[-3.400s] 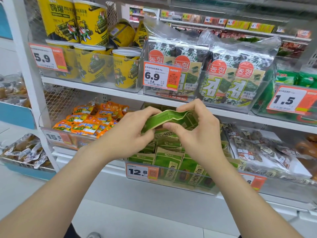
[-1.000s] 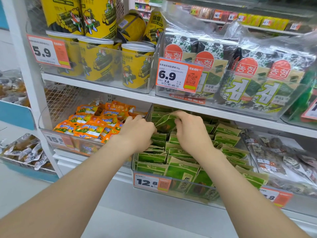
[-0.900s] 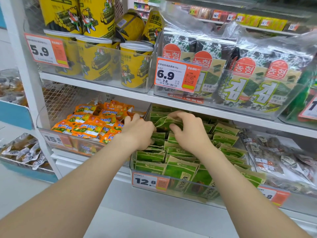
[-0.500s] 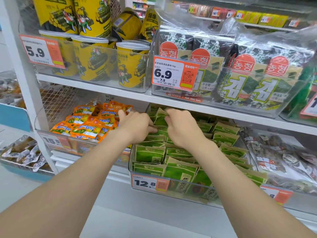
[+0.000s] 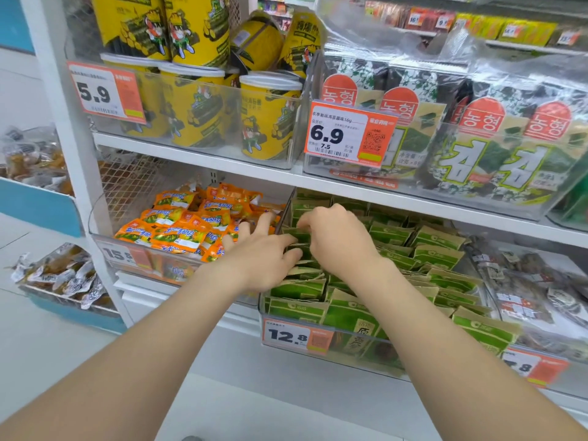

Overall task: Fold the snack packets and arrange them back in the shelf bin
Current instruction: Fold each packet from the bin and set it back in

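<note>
Both grips (left hand, right hand) atop packets in bin.

Left hand extended forward, palm down, fingers spread straight. Right hand just beside it, knuckles up, fingers curled downward.

1. Bright, even white light comes from overhead, and shadows stay faint.
2. Glare streaks the crinkled clear plastic wrap at upper right.
3. Motion blur smears the left hand, its fingers and the right hand. A soft shadow lies on the green paper snack packets beneath them.
4. Wide-angle distortion tilts the white metal shelf post at the left edge.
</note>
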The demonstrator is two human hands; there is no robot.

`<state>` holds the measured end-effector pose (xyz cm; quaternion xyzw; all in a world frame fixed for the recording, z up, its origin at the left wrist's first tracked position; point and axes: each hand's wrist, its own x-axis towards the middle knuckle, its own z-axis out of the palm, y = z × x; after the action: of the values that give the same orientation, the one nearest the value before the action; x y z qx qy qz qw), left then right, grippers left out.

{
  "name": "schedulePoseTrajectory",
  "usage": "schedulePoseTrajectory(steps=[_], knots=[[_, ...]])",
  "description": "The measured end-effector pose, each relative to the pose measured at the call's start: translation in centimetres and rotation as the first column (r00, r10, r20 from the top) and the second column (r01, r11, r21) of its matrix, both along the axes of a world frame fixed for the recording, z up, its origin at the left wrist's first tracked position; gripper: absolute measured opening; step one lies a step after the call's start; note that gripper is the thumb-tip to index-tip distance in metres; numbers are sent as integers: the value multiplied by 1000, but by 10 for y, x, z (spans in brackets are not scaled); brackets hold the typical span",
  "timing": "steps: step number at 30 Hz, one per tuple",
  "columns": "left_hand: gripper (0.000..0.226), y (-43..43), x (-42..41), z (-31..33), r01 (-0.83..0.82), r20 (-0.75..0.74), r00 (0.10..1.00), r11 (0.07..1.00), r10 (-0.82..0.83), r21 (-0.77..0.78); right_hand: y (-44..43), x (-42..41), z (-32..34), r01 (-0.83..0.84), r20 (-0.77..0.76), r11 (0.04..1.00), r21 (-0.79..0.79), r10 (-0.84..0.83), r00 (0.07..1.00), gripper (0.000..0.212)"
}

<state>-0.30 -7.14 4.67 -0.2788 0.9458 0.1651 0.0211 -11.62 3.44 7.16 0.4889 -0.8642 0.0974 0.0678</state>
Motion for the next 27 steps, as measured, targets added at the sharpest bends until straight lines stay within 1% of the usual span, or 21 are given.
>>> schedulePoseTrajectory(steps=[2,5,8,9,10,11,13,14,15,16,18,19,20,22,24,27], knots=[[41,1,2,-5,11,-18,1000,1000,-11,2,-1,1,0,17,41,996,82,-21,999,42],[43,1,1,-6,20,-16,1000,999,-20,25,-4,-4,2,53,125,989,138,-71,990,45],[46,2,2,-5,31,-10,999,999,-31,31,-3,-8,-3,37,154,975,218,-72,985,45],[48,2,3,-5,32,-8,999,999,-32,37,-1,-9,-5,26,161,978,208,-61,985,43],[50,3,4,-4,30,-7,1000,999,-30,43,0,-9,-6,31,168,988,154,-57,984,40],[51,2,5,-3,28,-8,1000,999,-27,46,2,-12,-6,62,175,997,55,-71,982,37],[50,3,5,-2,24,-13,1000,999,-23,28,1,-16,-5,124,111,981,-149,-108,988,33],[49,3,5,-3,21,-24,1000,1000,-21,-3,0,-16,-5,113,71,974,-197,-101,992,36],[45,3,4,-3,18,-53,998,999,-20,-44,-1,-15,-6,73,44,978,-194,-66,997,40],[39,3,4,-3,14,-110,994,996,-24,-90,-3,-13,-8,22,35,986,-163,-17,999,43],[27,2,2,-5,4,-278,960,989,-46,-150,-6,-12,-12,-31,74,995,-96,39,996,42],[29,1,1,-6,17,-331,941,987,-70,-159,-7,-14,-14,-35,80,996,-84,42,996,38],[34,0,0,-8,49,-338,935,986,-102,-162,-7,-16,-15,-30,68,996,-81,36,997,35],[46,-3,-3,-12,117,-257,955,983,-150,-142,-8,-18,-14,-10,25,998,-56,12,1000,33],[49,-5,-4,-16,141,-175,971,982,-162,-123,-9,-17,-12,9,-5,1000,-11,-9,1000,33],[50,-6,-5,-16,140,-160,973,978,-165,-157,-11,-14,-13,7,-26,996,84,-5,1000,37]])
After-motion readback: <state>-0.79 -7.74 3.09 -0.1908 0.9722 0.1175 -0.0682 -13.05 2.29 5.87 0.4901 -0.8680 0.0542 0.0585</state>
